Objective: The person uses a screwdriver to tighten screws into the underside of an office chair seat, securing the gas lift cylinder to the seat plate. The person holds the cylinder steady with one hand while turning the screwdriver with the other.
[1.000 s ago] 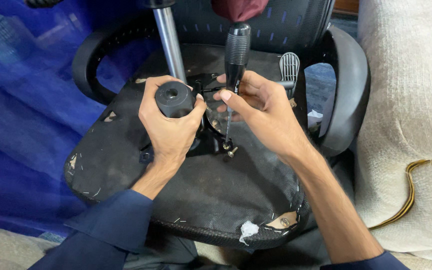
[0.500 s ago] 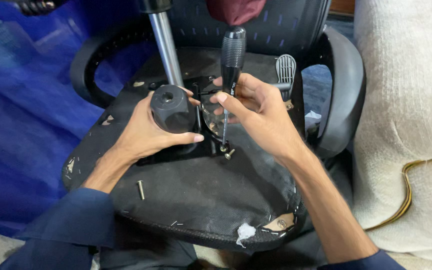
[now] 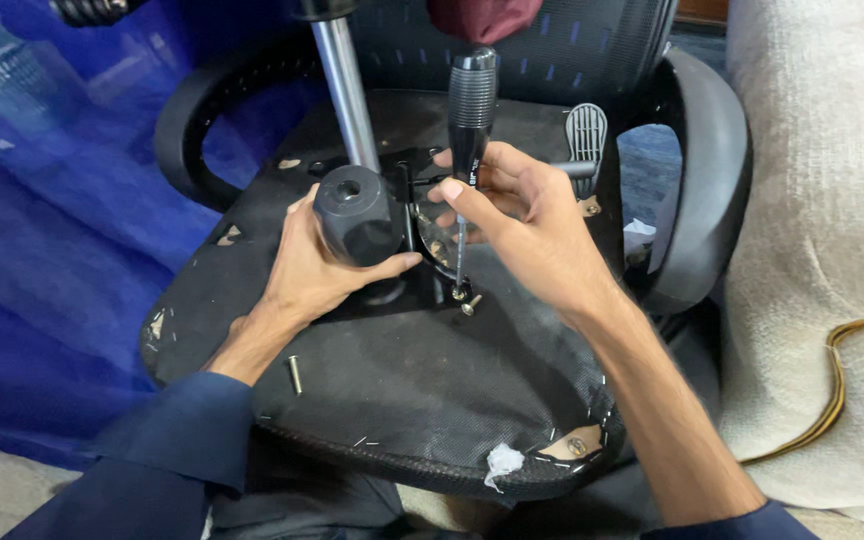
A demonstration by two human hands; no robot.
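Seen from my head camera, looking down: an office chair lies overturned, the black fabric-covered underside of its seat (image 3: 402, 390) facing up at me. This seat underside is my landmark. At its centre sits a black metal mechanism plate (image 3: 392, 300), and from the plate's far edge a shiny chrome gas cylinder (image 3: 345, 95) rises away from me. My left hand (image 3: 317, 265) rests on the plate, fingers curled tight around a black cylindrical knob (image 3: 354, 212) with a hole in its end. My right hand (image 3: 527, 225) is just to the right of it, fingertips pinched together on the thin shaft of a screwdriver (image 3: 470, 125) that stands nearly upright, its ribbed black handle above my fingers. The tip meets a screw (image 3: 460, 293) at the plate's right near corner, and a second loose screw (image 3: 471, 305) lies touching beside it. Near the seat's left edge, close to my left wrist, lies a loose bolt (image 3: 294, 374). A grey ribbed lever paddle (image 3: 586, 135) sticks up at the seat's far right. Curved black armrests (image 3: 704, 170) flank the seat, with blue sheeting (image 3: 42, 250) to the left.
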